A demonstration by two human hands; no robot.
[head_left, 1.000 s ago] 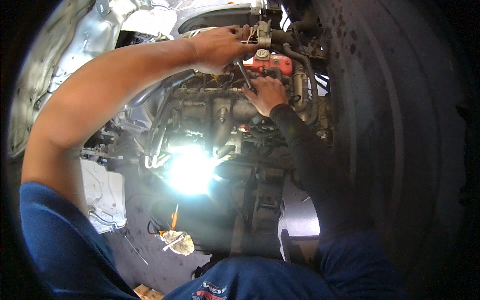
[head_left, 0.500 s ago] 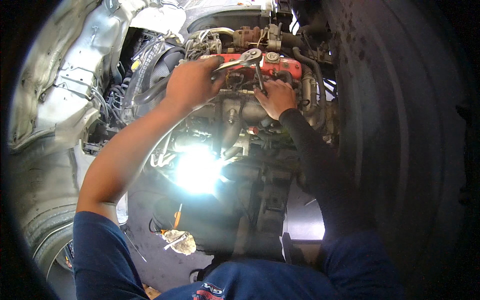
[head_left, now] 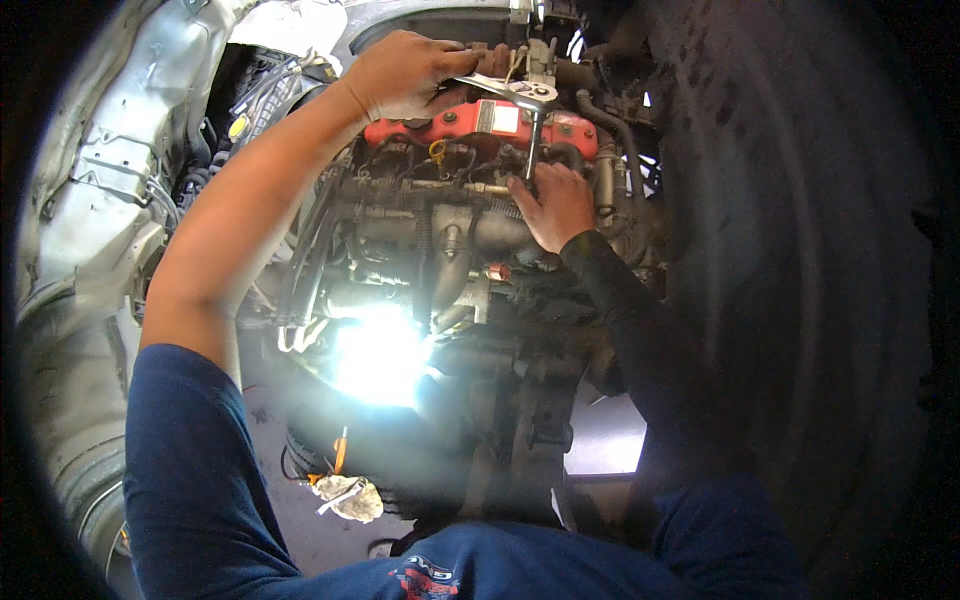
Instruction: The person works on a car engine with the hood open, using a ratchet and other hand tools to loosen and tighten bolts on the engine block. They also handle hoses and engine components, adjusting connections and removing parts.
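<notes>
My left hand (head_left: 405, 75) is closed around the handle of a ratchet wrench (head_left: 505, 88), over the far side of an engine. From the ratchet's head a metal extension bar (head_left: 534, 145) runs down in front of the red valve cover (head_left: 450, 125). My right hand (head_left: 560, 208), in a dark sleeve, is closed at the lower end of that bar, thumb on its left and fingers on its right. What the bar's lower end sits on is hidden by the hand and engine parts.
Hoses and pipes crowd the engine (head_left: 450, 235). A bright work lamp (head_left: 380, 355) glares below its left side. Lower down are an orange-handled tool (head_left: 341, 455) and a crumpled pale rag (head_left: 352, 497). Pale body metal (head_left: 120, 160) borders the left, a dark panel (head_left: 800, 250) the right.
My left hand has pushed the ratchet handle away from me, so the handle has swung round toward the engine's far side. My right hand stays at the extension bar. The view has shifted slightly.
</notes>
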